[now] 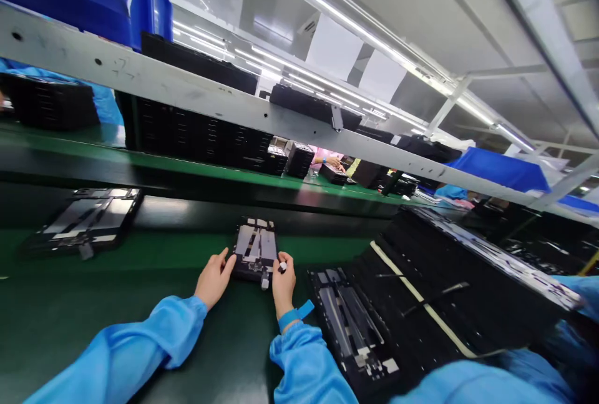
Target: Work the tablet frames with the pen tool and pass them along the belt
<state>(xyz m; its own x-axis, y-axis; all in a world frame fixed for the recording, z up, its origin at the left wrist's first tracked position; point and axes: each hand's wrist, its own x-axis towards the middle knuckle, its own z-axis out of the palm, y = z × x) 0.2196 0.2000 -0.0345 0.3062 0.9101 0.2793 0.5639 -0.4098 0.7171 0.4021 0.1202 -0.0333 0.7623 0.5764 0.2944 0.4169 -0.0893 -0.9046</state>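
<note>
An opened tablet with its grey battery cells and boards exposed is between my two hands over the green work surface. My left hand grips its left edge, thumb and fingers against the black frame. At the opposite edge, my right hand is closed on the frame; a small white piece shows by its fingers, too small to name. A whitish tab sticks out from the tablet's near edge. Around my right wrist is a blue strap.
Another opened tablet lies at left. To my right, one more rests beside a large black stack with a pale strip across it. Behind are a raised green ledge, black stacked trays and a metal rail. A co-worker's blue sleeve is at right.
</note>
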